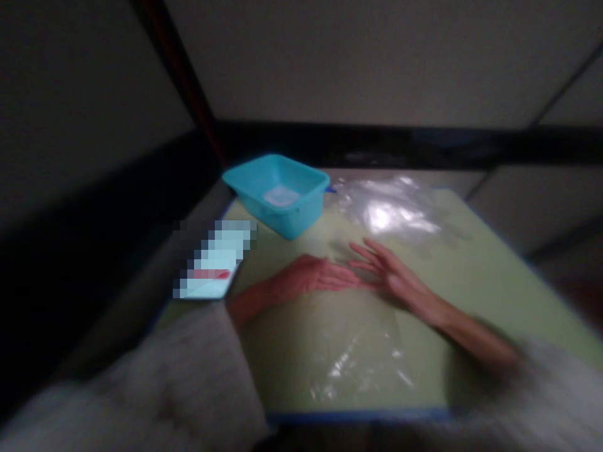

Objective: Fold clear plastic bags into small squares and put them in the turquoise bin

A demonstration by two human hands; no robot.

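Observation:
My left hand [311, 275] is stretched out with its fingers together, low over the middle of the table. Facing it from the other side, my right hand [384, 267] has its fingers spread apart. The fingertips of the two hands meet or overlap; blur hides whether they touch. Neither hand holds anything that I can see. Just in front of them, a clear plastic bag [353, 361] lies flat on the tabletop, its outline hard to make out except for shiny creases.
Behind my left hand stands a turquoise plastic basin [296, 216] with a whitish item [281, 196] inside. A heap of clear plastic bags [391, 210] lies at the back. A pixelated flat panel [214, 263] sits at the left edge of the green, blue-edged table [475, 270]. Walls close off the back and left.

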